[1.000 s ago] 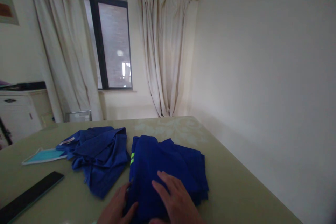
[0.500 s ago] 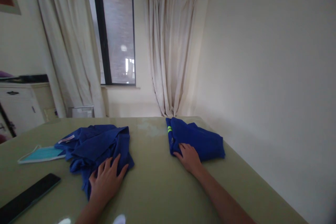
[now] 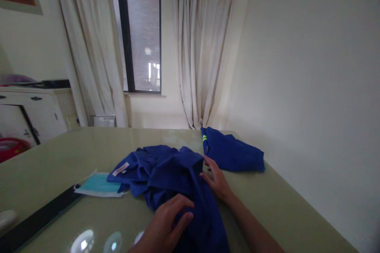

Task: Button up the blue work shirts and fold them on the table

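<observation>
A crumpled blue garment (image 3: 166, 170) with a white label lies across the middle of the table, one part trailing down towards me. My left hand (image 3: 169, 221) is at its near side, fingers bent and thumb apart from the index finger; the other fingertips are hidden. At the garment's right edge is my right hand (image 3: 218, 182), its fingers apart and touching or nearly touching the cloth. Just beyond that hand, a folded blue garment (image 3: 234, 150) with yellow-green stripes rests near the table's right edge.
A light blue face mask (image 3: 99, 185) lies left of the crumpled garment, partly under it and overlapping a long dark phone-like object (image 3: 41, 211). A white rounded object (image 3: 7, 219) sits at the left edge. The wall (image 3: 303, 87) runs along the table's right side.
The crumpled garment has shifted right and towards me, nearer the folded one. My right hand has left the folded garment for the crumpled one; my left hand has moved right. The view has turned slightly left.
</observation>
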